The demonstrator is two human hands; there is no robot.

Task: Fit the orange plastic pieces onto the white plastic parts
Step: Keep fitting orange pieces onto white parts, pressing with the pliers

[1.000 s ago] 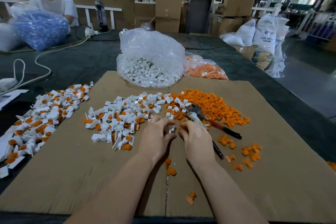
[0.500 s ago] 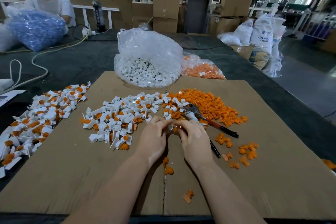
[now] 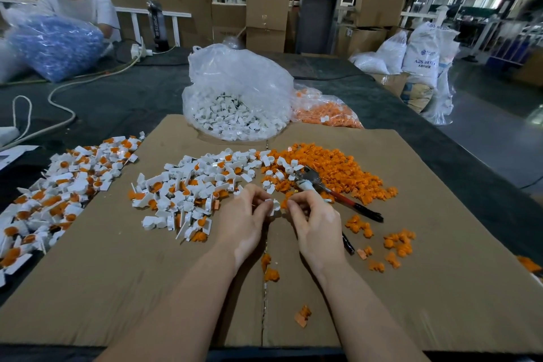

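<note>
Both hands meet over the middle seam of a flat brown cardboard sheet (image 3: pixel 440 288) that covers the near part of the dark table (image 3: pixel 117 103). The left hand (image 3: pixel 245 222) curls its fingers around a small white plastic part (image 3: pixel 273 206), pinching it at the fingertips. The right hand (image 3: pixel 313 223) has its thumb and forefinger pinched together just beside that part, with a bit of orange (image 3: pixel 283 204) showing between the two hands; whether it grips an orange piece cannot be told for certain.

Just beyond the right hand lies a pair of pliers with red and black handles (image 3: pixel 338 194), its head resting on the loose heap of orange plastic pieces (image 3: pixel 338 167). A heap of white plastic parts mixed with orange (image 3: pixel 191 185) spreads left of the hands, touching the orange heap at its far end. A further pile of white parts fitted with orange pieces (image 3: pixel 58 185) spills over the cardboard's left edge onto the table. Scattered orange pieces (image 3: pixel 396 244) lie to the right of the hands.

At the cardboard's far edge sit a clear plastic bag of white parts (image 3: pixel 235 103) and, beside it, a clear bag of orange pieces (image 3: pixel 326 112). Bare cardboard lies near the front edge around both forearms and along the right side.
</note>
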